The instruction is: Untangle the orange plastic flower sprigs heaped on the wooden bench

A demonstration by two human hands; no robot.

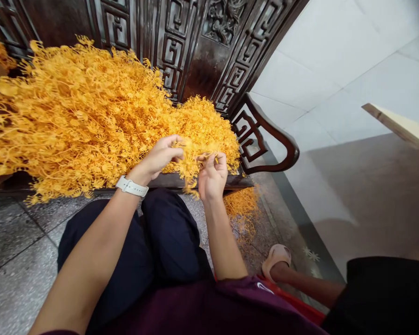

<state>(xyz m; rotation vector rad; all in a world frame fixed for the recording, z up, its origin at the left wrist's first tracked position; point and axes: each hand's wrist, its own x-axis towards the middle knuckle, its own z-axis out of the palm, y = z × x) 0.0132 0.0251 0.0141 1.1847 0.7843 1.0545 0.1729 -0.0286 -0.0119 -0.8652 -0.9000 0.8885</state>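
Note:
A big heap of orange plastic sprigs [73, 111] lies on a dark carved wooden bench [265, 139]. My left hand [162, 156], with a white watch on its wrist, pinches one end of a small orange sprig [192, 156] in front of the heap. My right hand [212, 177] is closed on the other end of the same sprig, palm towards me. Both hands hover over the bench's front edge, above my knees in dark trousers.
Loose orange sprigs [242, 209] lie on the speckled floor below the bench's right end. Another person's leg and pale slipper [275, 258] rest at the lower right. A pale wooden board [401, 125] juts in from the right.

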